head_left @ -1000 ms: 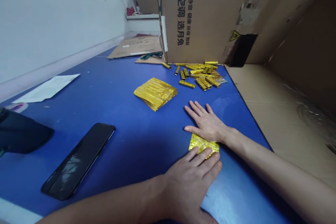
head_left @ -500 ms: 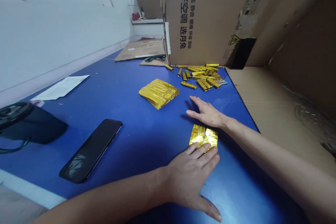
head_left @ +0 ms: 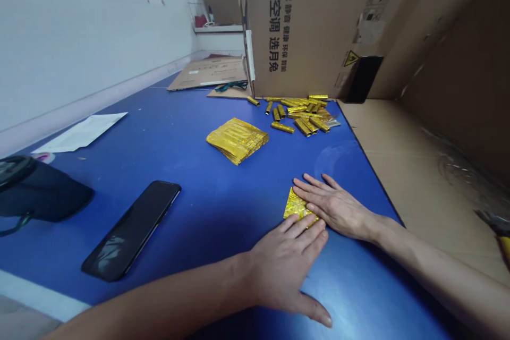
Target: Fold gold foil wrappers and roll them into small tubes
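Observation:
A small square of shiny gold foil paper lies flat on the blue table. My left hand rests with its fingertips on the near edge of the foil, fingers stretched and thumb out. Across the right part of the same sheet lies my right hand, flat with fingers spread, covering much of it. Farther off sits a fanned stack of gold foil sheets. Behind it, by the box, is a loose pile of rolled gold foil tubes.
A black smartphone lies at the left, near a dark lidded mug and a white paper packet. A large cardboard box stands at the table's back. Flattened cardboard lies left of it, and more cardboard borders the right edge.
My right hand has come back toward me and down onto the right part of the foil sheet. My left hand stays on its near edge. The view has shifted slightly.

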The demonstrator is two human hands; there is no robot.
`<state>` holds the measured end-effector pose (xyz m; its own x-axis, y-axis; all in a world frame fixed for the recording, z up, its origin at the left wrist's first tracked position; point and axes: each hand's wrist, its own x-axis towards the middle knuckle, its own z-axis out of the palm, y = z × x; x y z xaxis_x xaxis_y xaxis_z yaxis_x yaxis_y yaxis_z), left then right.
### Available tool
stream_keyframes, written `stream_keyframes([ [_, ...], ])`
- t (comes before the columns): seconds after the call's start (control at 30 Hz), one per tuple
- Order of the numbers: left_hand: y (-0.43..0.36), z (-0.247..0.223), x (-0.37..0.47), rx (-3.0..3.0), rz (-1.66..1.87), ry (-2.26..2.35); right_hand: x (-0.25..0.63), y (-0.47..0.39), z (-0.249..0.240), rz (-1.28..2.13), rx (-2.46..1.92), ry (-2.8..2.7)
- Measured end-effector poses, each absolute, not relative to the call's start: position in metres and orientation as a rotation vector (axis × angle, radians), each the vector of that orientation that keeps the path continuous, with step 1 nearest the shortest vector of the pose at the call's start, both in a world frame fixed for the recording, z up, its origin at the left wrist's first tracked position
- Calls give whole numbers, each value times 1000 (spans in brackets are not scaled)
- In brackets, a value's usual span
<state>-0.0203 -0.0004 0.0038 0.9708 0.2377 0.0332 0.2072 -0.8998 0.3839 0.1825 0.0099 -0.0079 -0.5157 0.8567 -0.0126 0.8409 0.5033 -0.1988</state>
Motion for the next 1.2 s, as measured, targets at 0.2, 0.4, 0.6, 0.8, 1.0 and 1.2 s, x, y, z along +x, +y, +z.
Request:
stream_keyframes([
  [0.2, 8, 3, -28, 2797, 123, 391, 179, 11, -4, 252, -1545, -2625],
  [0.4, 7, -1, -31, 2802, 111, 403, 192, 13, -7, 215, -1622, -2531],
  [0.6, 7, -1, -31, 2807, 108, 411, 185, 16, -1, 148, -1831, -2313],
  [0.8, 5, -1, -30, 2802, 99, 441, 170, 39, -8, 155, -1891, -2434],
  [1.0, 5, -2, -31, 2828, 107, 428, 188, 54, -19, 78, -1989, -2330],
  [1.2, 4, -2, -29, 2858, 152, 426, 181, 45, -7, 231, -1967, -2113],
])
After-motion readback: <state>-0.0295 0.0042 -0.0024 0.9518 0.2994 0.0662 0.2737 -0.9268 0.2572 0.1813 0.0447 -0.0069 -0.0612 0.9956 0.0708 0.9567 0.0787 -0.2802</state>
